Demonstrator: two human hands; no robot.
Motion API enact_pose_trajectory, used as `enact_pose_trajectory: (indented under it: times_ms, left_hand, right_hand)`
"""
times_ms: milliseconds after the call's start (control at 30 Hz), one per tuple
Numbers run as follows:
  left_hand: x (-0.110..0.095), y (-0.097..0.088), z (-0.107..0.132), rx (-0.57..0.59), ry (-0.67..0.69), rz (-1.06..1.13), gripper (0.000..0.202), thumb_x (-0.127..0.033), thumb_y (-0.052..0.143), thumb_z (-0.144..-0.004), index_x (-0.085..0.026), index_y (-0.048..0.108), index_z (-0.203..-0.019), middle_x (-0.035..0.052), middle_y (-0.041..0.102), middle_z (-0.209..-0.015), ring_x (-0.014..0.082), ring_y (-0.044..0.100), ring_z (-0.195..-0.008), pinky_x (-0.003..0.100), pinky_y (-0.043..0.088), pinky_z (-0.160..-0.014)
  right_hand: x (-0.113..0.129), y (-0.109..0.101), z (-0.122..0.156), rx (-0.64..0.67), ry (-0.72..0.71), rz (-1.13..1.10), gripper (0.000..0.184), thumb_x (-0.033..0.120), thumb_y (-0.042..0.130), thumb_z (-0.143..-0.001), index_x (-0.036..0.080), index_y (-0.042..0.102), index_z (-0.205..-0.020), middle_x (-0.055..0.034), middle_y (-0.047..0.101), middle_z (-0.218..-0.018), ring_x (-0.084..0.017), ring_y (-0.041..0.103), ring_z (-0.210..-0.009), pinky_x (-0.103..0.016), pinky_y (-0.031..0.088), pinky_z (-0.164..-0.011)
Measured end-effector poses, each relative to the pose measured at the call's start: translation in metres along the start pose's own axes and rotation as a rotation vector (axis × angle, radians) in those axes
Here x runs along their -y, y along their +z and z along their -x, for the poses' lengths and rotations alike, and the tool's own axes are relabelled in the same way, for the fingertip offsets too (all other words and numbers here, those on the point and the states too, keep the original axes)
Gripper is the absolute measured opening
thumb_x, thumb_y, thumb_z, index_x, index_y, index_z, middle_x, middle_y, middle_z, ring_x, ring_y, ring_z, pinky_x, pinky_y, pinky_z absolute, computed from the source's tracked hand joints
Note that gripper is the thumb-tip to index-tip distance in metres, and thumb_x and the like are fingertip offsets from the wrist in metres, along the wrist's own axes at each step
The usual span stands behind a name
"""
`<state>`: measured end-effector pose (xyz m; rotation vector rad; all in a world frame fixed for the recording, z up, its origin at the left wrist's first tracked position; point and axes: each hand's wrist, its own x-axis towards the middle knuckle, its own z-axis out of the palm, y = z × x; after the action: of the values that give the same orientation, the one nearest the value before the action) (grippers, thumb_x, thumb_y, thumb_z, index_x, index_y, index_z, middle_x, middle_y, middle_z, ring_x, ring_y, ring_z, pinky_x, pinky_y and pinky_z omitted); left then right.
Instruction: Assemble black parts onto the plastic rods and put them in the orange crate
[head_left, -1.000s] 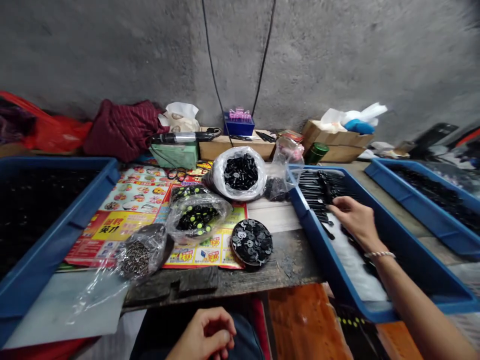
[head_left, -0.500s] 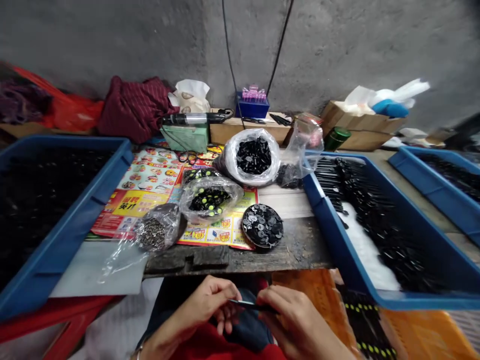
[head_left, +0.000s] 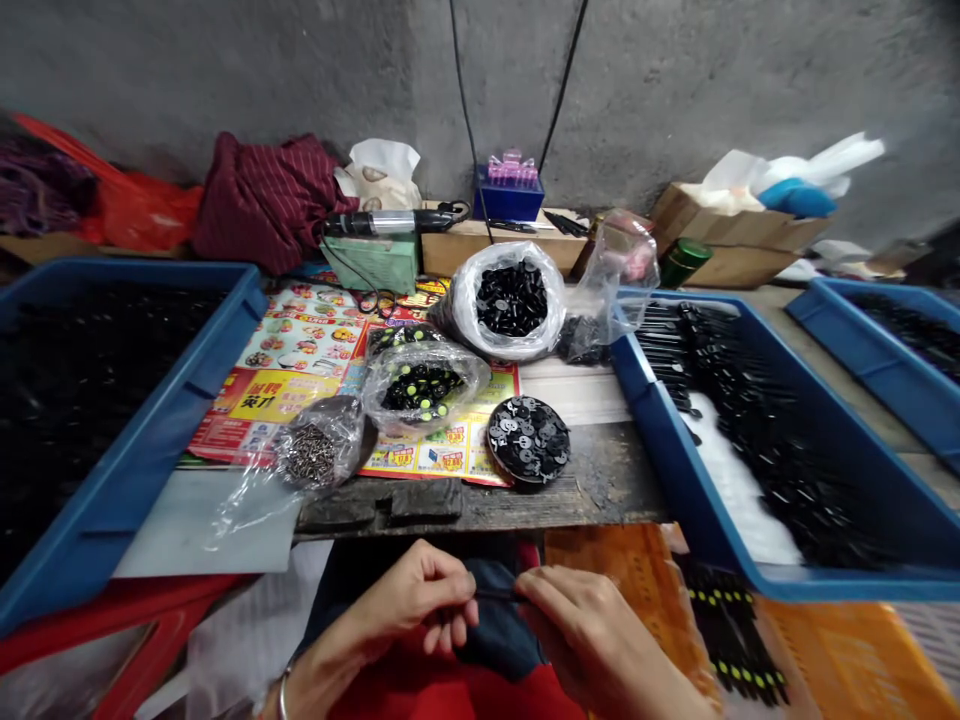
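Observation:
A thin black rod-like piece (head_left: 496,595) spans the gap between my two hands, over my lap in front of the bench edge. My left hand (head_left: 429,592) pinches its left end between thumb and index finger, the other fingers curled below. My right hand (head_left: 574,615) is closed round the right end, which the fingers hide. Straight ahead on the bench is a round dish of flat black discs (head_left: 529,440). Left of it lie an open plastic bag of black and yellow-green parts (head_left: 424,390) and a bag of small metal screws or pins (head_left: 311,455).
A large blue bin (head_left: 161,430) of black parts stands at left, another blue bin (head_left: 679,480) of long black pieces at right. Behind are a white bag of black parts (head_left: 514,300) and an electric screwdriver (head_left: 390,222). Finished-looking black and yellow pieces (head_left: 735,635) lie low right.
The black piece between my hands has turned from slightly slanted to nearly level. My left fingers have shifted a little on its end. The view has tilted slightly.

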<state>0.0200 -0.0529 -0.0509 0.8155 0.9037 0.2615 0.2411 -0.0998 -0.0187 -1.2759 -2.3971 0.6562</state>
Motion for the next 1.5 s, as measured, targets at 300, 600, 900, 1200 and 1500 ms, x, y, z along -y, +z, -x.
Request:
enact_pose_trajectory:
  times_ms: [300,600,900,1200,1500]
  left_hand:
    - [-0.010,0.009,0.008,-0.174,0.281,-0.499,0.034,-0.031,0.052,-0.078,-0.011,0.064,-0.052,0.0015,0.056,-0.045,0.0101,0.049,-0.042,0.019,0.035,-0.045]
    - [-0.011,0.013,-0.002,-0.170,0.300,-0.436,0.038,-0.037,0.049,-0.085,-0.010,0.066,-0.065,0.0033,0.058,-0.052,0.0117,0.052,-0.044,0.018,0.038,-0.040]
    - [-0.067,0.014,-0.034,-0.351,0.701,-0.847,0.018,-0.016,0.057,-0.087,-0.019,0.071,-0.096,0.0048,0.073,-0.093,0.0165,0.065,-0.079,0.027,0.049,-0.075]
    - [-0.091,0.025,-0.065,-0.472,0.735,-1.276,0.021,-0.008,0.058,-0.086,-0.018,0.069,-0.100,0.0066,0.066,-0.095,0.0214,0.061,-0.087,0.033,0.048,-0.080]
    - [-0.088,0.023,-0.069,-0.494,0.723,-1.281,0.017,-0.008,0.059,-0.085,-0.018,0.068,-0.094,0.0051,0.064,-0.092,0.0200,0.060,-0.086,0.032,0.048,-0.080]
  right_hand:
    - [-0.014,0.021,0.002,0.079,0.488,-0.666,0.032,0.041,0.055,-0.087,0.013,0.072,-0.085,-0.0072,0.068,-0.063,-0.017,0.060,-0.054,-0.025,0.044,-0.051]
    - [-0.024,0.024,-0.006,-0.198,0.721,-1.563,0.042,0.040,0.086,-0.060,0.014,0.072,-0.089,-0.0001,0.065,-0.062,-0.006,0.052,-0.041,-0.017,0.041,-0.041]
    - [-0.037,0.029,0.013,-0.485,0.888,-1.681,0.039,0.039,0.088,-0.058,0.013,0.073,-0.083,0.0020,0.057,-0.057,-0.005,0.048,-0.045,-0.014,0.038,-0.042]
    - [-0.034,0.041,0.016,-0.421,0.813,-1.698,0.034,0.040,0.085,-0.063,0.014,0.065,-0.070,0.0009,0.057,-0.066,-0.009,0.057,-0.058,-0.018,0.046,-0.055]
    - [-0.031,0.045,0.015,-0.372,0.843,-1.712,0.041,0.045,0.084,-0.063,0.012,0.061,-0.073,-0.0017,0.063,-0.063,-0.011,0.061,-0.052,-0.019,0.044,-0.049]
